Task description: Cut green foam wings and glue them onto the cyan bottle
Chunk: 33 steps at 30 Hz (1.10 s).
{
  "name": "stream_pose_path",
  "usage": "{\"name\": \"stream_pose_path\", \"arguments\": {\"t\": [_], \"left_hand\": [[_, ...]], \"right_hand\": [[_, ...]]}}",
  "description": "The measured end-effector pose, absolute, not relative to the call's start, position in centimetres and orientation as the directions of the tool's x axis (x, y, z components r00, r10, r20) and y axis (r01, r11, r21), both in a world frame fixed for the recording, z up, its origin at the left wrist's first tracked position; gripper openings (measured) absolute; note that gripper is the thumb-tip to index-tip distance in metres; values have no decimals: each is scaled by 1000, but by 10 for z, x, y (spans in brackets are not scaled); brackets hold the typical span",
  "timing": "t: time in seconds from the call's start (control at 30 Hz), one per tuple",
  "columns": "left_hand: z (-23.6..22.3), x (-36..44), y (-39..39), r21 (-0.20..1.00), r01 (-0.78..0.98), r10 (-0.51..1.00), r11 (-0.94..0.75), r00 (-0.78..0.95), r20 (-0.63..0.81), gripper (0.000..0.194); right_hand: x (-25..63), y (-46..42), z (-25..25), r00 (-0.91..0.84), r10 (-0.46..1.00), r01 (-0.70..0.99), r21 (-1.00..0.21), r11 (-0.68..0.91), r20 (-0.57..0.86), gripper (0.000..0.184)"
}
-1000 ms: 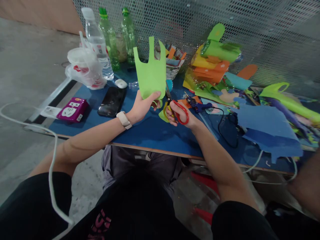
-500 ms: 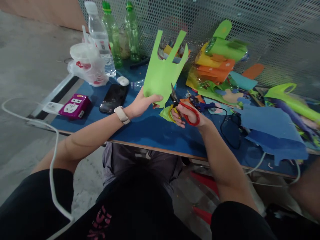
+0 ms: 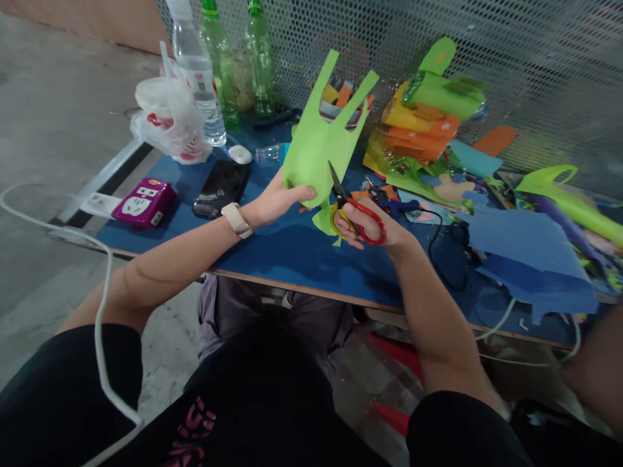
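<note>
A sheet of bright green paper (image 3: 318,146), cut into long strips at its top, is pinched by my left hand (image 3: 280,198) at its lower left, thumb on the front. My right hand (image 3: 367,224) grips scissors (image 3: 339,189) with one red and one yellow handle. Their blades point up and lie against the sheet's lower right part. Below the blades hangs a smaller green piece (image 3: 324,220); whether it is joined to the sheet I cannot tell. My left fingers behind the paper are mostly hidden.
Left on the blue table (image 3: 292,259) are a black phone (image 3: 221,188), a white case (image 3: 240,154), a purple power socket (image 3: 145,203), a bagged cup (image 3: 170,123) and several bottles (image 3: 195,71). Right lie coloured paper crafts (image 3: 428,130), blue sheets (image 3: 530,253) and a black cable (image 3: 433,253).
The green sheet has tilted to the right, its strips leaning further over. The scissors stay in my right hand, blades now overlapping the sheet's edge. The small green piece hangs slightly lower.
</note>
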<state>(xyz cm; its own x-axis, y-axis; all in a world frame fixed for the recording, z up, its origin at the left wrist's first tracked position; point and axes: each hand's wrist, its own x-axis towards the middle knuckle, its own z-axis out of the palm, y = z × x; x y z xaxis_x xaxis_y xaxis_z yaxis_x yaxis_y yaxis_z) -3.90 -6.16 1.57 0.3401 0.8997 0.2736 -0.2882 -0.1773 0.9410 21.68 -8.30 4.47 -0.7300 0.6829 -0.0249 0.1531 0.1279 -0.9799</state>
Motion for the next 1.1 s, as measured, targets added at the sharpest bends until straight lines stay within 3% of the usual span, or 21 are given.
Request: {"name": "stream_pose_path", "arguments": {"t": [0.43,0.63,0.9,1.1], "left_hand": [[6,-36,-58,909,-291,936,-298,100,339,60],[7,-39,-58,919,-243,932,-310,111,344,56],[1,-43,-57,919,-188,929,-347,62,364,44],[8,-34,-61,910,-186,927,-371,-21,374,59]], "right_hand": [[215,-82,40,-708,706,124,-987,104,-14,74],[214,-81,41,-733,678,111,-993,37,-57,75],[208,-87,47,-722,691,147,-984,102,-36,78],[208,-88,47,-651,756,200,-975,93,-61,79]]}}
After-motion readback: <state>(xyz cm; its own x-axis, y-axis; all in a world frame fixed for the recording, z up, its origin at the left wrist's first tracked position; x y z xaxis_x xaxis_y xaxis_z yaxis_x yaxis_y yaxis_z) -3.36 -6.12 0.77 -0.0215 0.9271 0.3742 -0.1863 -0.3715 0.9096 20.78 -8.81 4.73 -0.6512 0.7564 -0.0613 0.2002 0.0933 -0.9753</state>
